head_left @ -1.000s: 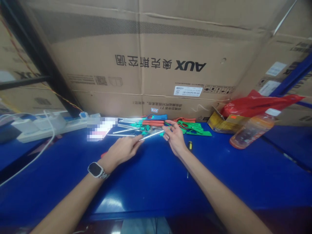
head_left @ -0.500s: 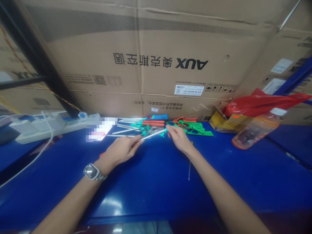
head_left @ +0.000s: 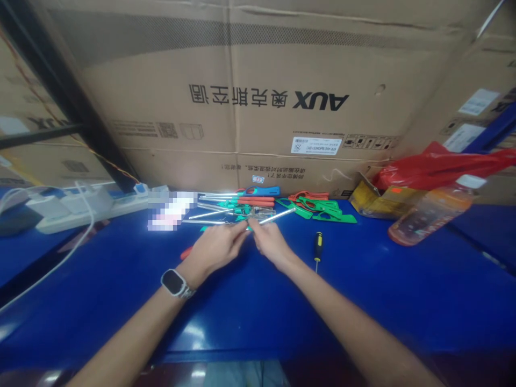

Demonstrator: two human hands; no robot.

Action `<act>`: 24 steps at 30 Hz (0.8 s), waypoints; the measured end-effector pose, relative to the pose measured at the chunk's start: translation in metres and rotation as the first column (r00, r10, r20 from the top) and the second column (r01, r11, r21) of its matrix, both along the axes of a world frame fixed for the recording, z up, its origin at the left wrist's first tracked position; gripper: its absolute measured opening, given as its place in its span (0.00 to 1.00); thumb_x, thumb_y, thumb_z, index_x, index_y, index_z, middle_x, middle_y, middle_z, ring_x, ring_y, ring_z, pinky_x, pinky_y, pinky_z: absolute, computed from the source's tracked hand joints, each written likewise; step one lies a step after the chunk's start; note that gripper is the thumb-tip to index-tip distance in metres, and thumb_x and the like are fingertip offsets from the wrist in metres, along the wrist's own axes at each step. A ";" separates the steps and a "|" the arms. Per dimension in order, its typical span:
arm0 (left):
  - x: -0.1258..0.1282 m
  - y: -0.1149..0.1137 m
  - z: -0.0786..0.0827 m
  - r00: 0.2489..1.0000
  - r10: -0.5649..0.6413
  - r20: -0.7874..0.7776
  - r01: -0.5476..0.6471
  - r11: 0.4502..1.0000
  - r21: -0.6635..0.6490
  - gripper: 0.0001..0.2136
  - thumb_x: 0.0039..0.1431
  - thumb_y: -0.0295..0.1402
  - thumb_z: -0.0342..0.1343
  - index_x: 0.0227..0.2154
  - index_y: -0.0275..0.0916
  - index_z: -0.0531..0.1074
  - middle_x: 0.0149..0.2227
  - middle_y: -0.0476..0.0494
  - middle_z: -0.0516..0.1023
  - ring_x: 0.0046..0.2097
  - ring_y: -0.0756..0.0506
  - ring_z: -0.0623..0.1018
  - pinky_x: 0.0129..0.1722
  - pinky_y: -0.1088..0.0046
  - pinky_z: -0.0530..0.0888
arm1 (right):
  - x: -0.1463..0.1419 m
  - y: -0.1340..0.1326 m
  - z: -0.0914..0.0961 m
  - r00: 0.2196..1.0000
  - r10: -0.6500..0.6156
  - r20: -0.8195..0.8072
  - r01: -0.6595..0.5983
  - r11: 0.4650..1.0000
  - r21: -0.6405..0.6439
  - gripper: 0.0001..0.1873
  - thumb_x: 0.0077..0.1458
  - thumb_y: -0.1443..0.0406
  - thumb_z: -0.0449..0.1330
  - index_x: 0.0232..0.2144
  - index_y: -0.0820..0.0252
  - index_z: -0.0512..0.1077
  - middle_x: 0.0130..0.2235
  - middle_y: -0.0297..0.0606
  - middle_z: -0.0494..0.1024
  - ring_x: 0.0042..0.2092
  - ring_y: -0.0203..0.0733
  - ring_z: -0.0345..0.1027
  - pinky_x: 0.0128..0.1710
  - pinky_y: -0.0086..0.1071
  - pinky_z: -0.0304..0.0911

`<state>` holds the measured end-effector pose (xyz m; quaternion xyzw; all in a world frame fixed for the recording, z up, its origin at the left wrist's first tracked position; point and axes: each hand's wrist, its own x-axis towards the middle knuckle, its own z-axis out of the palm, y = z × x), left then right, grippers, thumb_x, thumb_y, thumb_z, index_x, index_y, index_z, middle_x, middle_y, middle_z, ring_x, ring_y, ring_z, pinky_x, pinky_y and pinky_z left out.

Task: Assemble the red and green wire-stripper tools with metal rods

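Holding a thin shiny rod point(head_left: 278, 215) over the middle of the blue table point(head_left: 363, 301), just near the pile of tools point(head_left: 242, 205). Left hand point(head_left: 215, 248) and right hand point(head_left: 271, 244) close together, fingertips almost touching, both pinched shut on the near end of the rod. Other end poking out to the far right, over the edge of the pile and up off the table.

Looks like metal: light, stiff and hard, not easy to break. Smooth too, so likely slippery in bare fingers and quick to roll or twist. Bit of green showing by the fingertips, maybe a handle, mostly hidden. Best gripped there, at the thicker end, pinched from two sides and not pushed from on top. Thin tip maybe pointy, so best kept away from skin.

Small screwdriver point(head_left: 318, 244) lying alone just right of the right hand, not touched. Bottle point(head_left: 431, 212) and red bag point(head_left: 435, 166) well off to the right. Big box point(head_left: 258, 107) standing at the far edge behind the pile. Watch point(head_left: 174, 282) on the left wrist.
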<state>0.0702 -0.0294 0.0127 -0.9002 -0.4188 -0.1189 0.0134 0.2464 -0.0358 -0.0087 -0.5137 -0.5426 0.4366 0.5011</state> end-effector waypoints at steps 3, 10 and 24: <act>0.001 0.000 -0.001 0.999 0.032 0.022 -0.032 0.999 -0.014 0.13 0.71 0.40 0.39 0.39 0.41 0.67 0.29 0.44 0.77 0.30 0.41 0.78 0.27 0.70 0.60 | -0.009 -0.002 0.000 1.000 0.008 -0.030 -0.008 1.000 -0.025 0.26 0.54 0.46 0.58 0.17 0.55 0.58 0.16 0.26 0.55 0.21 0.32 0.50 0.21 0.28 0.49; 0.004 0.000 -0.001 0.974 0.061 0.220 -0.013 0.976 -0.216 0.16 0.63 0.36 0.50 0.53 0.41 0.58 0.32 0.44 0.78 0.34 0.38 0.80 0.28 0.71 0.65 | -0.014 -0.008 -0.003 0.996 0.085 -0.015 -0.081 0.982 0.168 0.23 0.58 0.47 0.54 0.22 0.58 0.64 0.21 0.29 0.63 0.24 0.33 0.55 0.26 0.28 0.54; 0.007 -0.002 0.004 0.947 0.077 0.312 0.012 0.962 -0.272 0.16 0.58 0.28 0.51 0.48 0.40 0.57 0.29 0.45 0.75 0.32 0.39 0.79 0.27 0.71 0.65 | -0.019 -0.015 0.003 0.998 0.053 0.041 -0.059 0.986 0.157 0.25 0.58 0.46 0.55 0.20 0.57 0.60 0.20 0.28 0.59 0.25 0.34 0.54 0.26 0.28 0.51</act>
